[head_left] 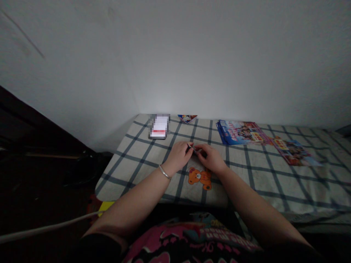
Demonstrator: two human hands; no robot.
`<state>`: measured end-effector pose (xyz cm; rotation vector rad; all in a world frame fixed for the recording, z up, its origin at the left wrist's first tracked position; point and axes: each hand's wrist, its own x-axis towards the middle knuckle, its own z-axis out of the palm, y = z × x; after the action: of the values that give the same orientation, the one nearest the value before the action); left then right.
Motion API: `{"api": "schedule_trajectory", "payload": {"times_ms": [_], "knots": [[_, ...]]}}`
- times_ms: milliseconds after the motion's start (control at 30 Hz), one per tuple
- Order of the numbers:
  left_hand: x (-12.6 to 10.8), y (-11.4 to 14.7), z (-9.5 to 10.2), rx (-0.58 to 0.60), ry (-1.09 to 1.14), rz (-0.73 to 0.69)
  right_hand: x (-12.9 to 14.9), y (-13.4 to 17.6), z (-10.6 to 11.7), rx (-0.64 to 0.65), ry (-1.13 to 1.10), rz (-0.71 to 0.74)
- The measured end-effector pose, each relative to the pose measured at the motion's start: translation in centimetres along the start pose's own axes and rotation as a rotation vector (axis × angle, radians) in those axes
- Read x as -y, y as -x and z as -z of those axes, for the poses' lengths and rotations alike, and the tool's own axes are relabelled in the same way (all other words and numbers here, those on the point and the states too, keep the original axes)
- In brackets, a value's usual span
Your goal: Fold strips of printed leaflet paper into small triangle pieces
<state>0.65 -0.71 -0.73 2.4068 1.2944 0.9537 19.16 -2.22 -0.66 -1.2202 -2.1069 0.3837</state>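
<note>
Between my two hands, over the middle of the tablecloth, is a small piece of folded paper (194, 149), dark with a pale edge and mostly covered by fingers. My left hand (179, 155), with a silver bangle at the wrist, pinches its left end. The fingers of my right hand (210, 156) close on its right end. Near the wall lies a folded paper triangle (187, 118) with colourful print. To the right, a stack of glossy printed leaflets (241, 132) rests on the cloth, and another leaflet (297, 150) lies beside it.
A phone (159, 126) with a lit, blurred screen lies at the back left. The checked tablecloth (131, 160) has an orange bear picture (200, 178) near its front edge. A white wall (192, 65) stands behind. A pale cable (55, 227) runs at lower left.
</note>
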Motion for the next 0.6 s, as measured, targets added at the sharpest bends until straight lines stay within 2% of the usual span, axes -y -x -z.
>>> {"api": "schedule_trajectory", "payload": {"times_ms": [133,333,600], "knots": [[-0.01,0.0,-0.03,-0.012,-0.017,-0.007,0.11,-0.04,-0.11,0.001,-0.012,-0.004],[-0.23,-0.14,-0.04,-0.012,-0.056,-0.002,0.44,-0.05,-0.22,-0.025,-0.103,-0.112],[-0.98,-0.2,0.37,-0.001,-0.114,0.038,0.6,-0.17,-0.33,-0.04,-0.108,-0.203]]}}
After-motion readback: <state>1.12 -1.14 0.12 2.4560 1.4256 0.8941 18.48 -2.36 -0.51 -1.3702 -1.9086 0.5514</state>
